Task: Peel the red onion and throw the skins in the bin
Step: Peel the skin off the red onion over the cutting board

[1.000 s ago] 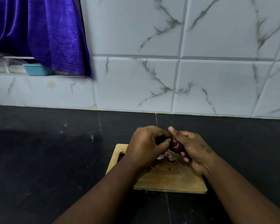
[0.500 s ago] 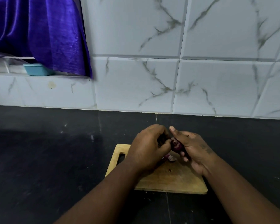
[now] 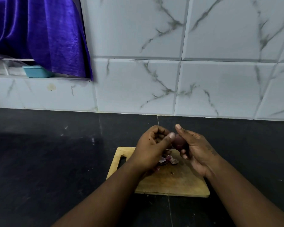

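A small red onion [image 3: 179, 142] is held above the wooden cutting board [image 3: 174, 184], gripped by my right hand [image 3: 197, 151] between the palm and curled fingers, thumb pointing up. My left hand [image 3: 152, 147] is just left of the onion with its fingers curled in. Its thumb tip touches the onion's upper left side. I cannot tell whether a strip of skin lies inside those fingers. Loose purple and white onion skins [image 3: 169, 160] lie on the board under my hands. No bin is in view.
The board lies on a black countertop [image 3: 47, 161] that runs back to a white marble-patterned tiled wall [image 3: 138, 87]. At the upper left a purple curtain [image 3: 39, 33] hangs over a ledge holding a small teal container [image 3: 35, 71].
My hands have drawn slightly apart and risen a little. The left hand's fingers have come off the onion, leaving only the thumb on it. The right thumb has straightened upward.
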The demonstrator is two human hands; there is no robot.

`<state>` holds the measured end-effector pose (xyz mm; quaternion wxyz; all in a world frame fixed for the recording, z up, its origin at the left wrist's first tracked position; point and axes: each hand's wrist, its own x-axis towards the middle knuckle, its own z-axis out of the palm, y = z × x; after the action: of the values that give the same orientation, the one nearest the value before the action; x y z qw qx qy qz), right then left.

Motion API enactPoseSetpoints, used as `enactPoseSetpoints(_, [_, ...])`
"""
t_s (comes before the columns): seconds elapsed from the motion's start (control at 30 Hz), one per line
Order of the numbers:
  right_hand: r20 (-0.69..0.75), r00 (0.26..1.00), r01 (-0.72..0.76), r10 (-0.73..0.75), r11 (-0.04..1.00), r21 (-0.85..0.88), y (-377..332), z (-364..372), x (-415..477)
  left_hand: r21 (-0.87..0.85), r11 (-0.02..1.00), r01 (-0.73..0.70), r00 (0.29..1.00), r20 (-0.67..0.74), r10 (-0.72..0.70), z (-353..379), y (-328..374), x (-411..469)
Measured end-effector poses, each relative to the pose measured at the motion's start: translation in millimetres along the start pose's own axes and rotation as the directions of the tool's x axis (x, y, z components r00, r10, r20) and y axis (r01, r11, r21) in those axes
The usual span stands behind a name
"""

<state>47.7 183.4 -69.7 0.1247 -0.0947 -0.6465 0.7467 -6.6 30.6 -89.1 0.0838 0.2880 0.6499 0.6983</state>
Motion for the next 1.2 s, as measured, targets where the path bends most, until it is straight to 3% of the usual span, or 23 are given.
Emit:
enactPoseSetpoints(0.13, [0.012, 1.000, 0.001, -0.002, 0.999, 0.046, 0.3, 0.6, 0.2, 0.003, 1.000, -0.031, 0.999, -0.028, 0.031, -2.1, -0.6, 0.6])
enactPoseSetpoints(0.37, [0.120, 0.992, 0.020, -0.031, 0.995, 0.094, 0.9, 1.2, 0.0, -0.148, 0.978, 0.144, 0.982, -0.101, -0.160, -5.0, -1.8, 5.2])
enactPoseSetpoints(0.53, [0.180, 0.983, 0.024, -0.038, 0.997, 0.076, 1.5, 3.2, -2.3, -0.019, 0.975, 0.221, 0.964, -0.146, -0.221, -9.8, -1.2, 4.0])
enactPoseSetpoints(0.67, [0.219, 0.975, 0.008, -0.039, 0.990, 0.144, -1.0, 2.6, -4.5, 0.284, 0.938, 0.199, 0.953, -0.278, -0.118, -18.4, -2.5, 6.0])
enactPoseSetpoints(0.77, [0.192, 0.981, -0.006, -0.013, 0.995, 0.097, -1.3, 3.5, -5.3, 0.625, 0.770, 0.124, 0.969, -0.243, 0.041, -23.4, 3.0, 3.4])
enactPoseSetpoints(0.93, [0.162, 0.986, -0.041, 0.030, 0.997, 0.066, 1.5, 2.9, -3.8, 0.565, 0.807, 0.174, 0.980, -0.182, -0.084, -21.3, 3.6, 3.8])
enactPoseSetpoints(1.1, [0.143, 0.989, -0.041, 0.039, 0.999, 0.014, 3.0, 1.5, -1.6, 0.555, 0.827, 0.090, 0.988, -0.154, -0.004, -19.9, 8.7, 3.1])
enactPoseSetpoints(1.2, [0.137, 0.989, -0.052, 0.055, 0.998, -0.023, 4.0, -0.9, -1.2, 0.524, 0.845, -0.108, 0.980, -0.088, 0.179, -17.3, 11.9, 1.0])
